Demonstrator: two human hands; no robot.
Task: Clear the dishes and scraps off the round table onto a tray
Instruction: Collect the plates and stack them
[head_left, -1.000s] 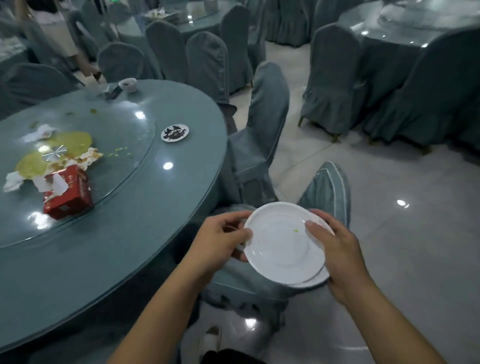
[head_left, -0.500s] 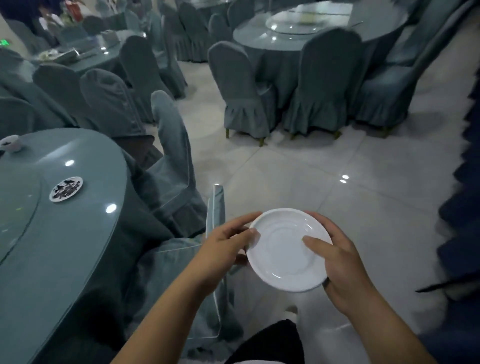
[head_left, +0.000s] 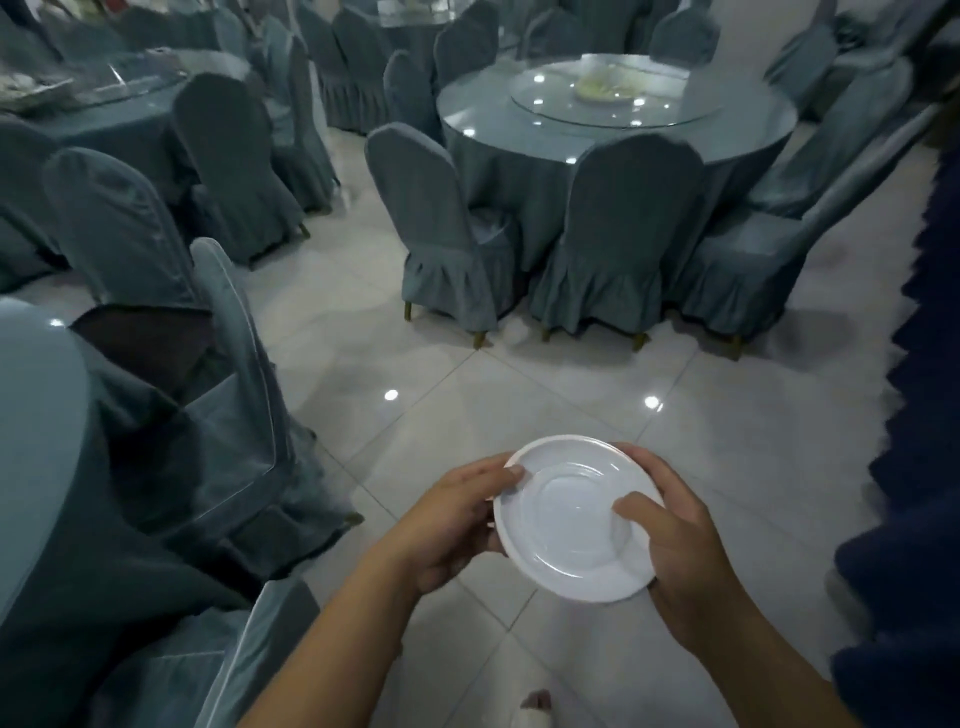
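I hold a small stack of white plates (head_left: 566, 530) over the tiled floor, low in the middle of the head view. My left hand (head_left: 447, 525) grips the stack's left rim, thumb on top. My right hand (head_left: 680, 551) grips the right rim, its thumb lying across the top plate. Only the edge of the round table (head_left: 31, 415) with its blue cloth shows at the far left. No tray is in view.
Blue-covered chairs (head_left: 239, 415) stand close on my left beside the table. Ahead, another round table (head_left: 613, 119) with a glass turntable is ringed by chairs (head_left: 447, 234). Dark blue drapery (head_left: 919, 467) lines the right side. Pale floor tiles (head_left: 519, 374) lie between.
The view has swung right, away from the round table; its scraps and small dish have left the frame. The plates stay in both hands, now over open floor.
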